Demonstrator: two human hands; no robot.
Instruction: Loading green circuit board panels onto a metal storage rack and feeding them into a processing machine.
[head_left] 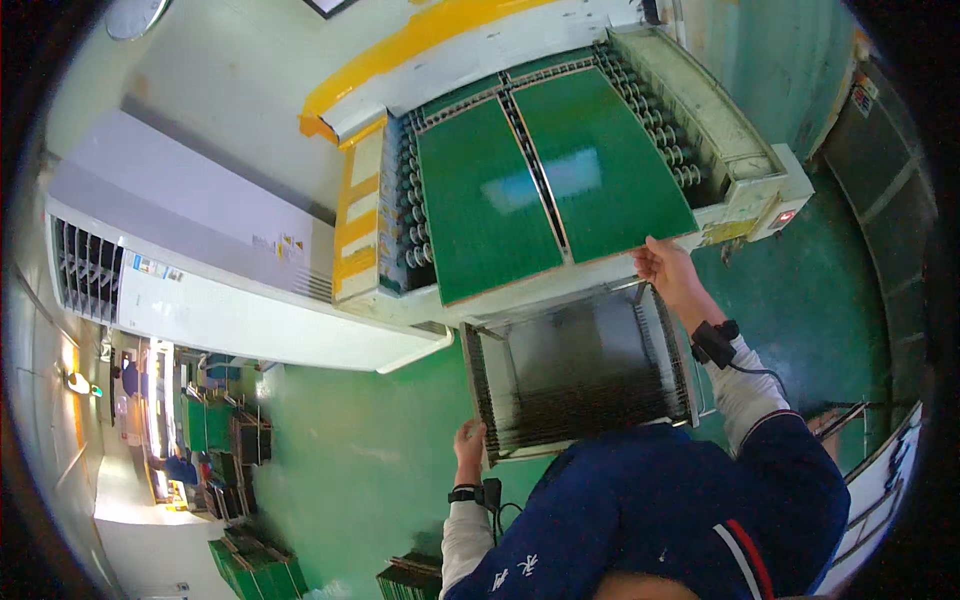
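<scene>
- Navy-blue fabric jacket (660, 490) fills the foreground, right up against the view of the rack's near side; lean in too far and that cloth could snag or nudge the frame.
- Over on the left, bare left hand (469, 443) at the rack's near-left corner, fingers bent; whether they're clamped on the frame, I can't tell. Loose hold there, and a bump could let the rack shift.
- Next along, open-topped metal rack with dark slotted sides (476, 385), just below the machine front: a panel coming in crooked could jam in those slots or scrape its face.
- Above it, glossy green left-hand rectangular panel (475, 225), no hand on it; a knock from its neighbour could skew it over the pale machine's white roller wheels (660, 135).
- Now the glossy green right-hand rectangular panel (605, 205), flat beside its twin, a narrow gap between; one-handed handling near a corner could make it swing, tip or slip.
- Position check: left fingers well apart from both panels; the right-hand panel lies just beyond the bare right hand (668, 270), fingertips meeting its near edge close to the right corner. Those fingers are curled close together, but can't tell if they're pinching.
</scene>
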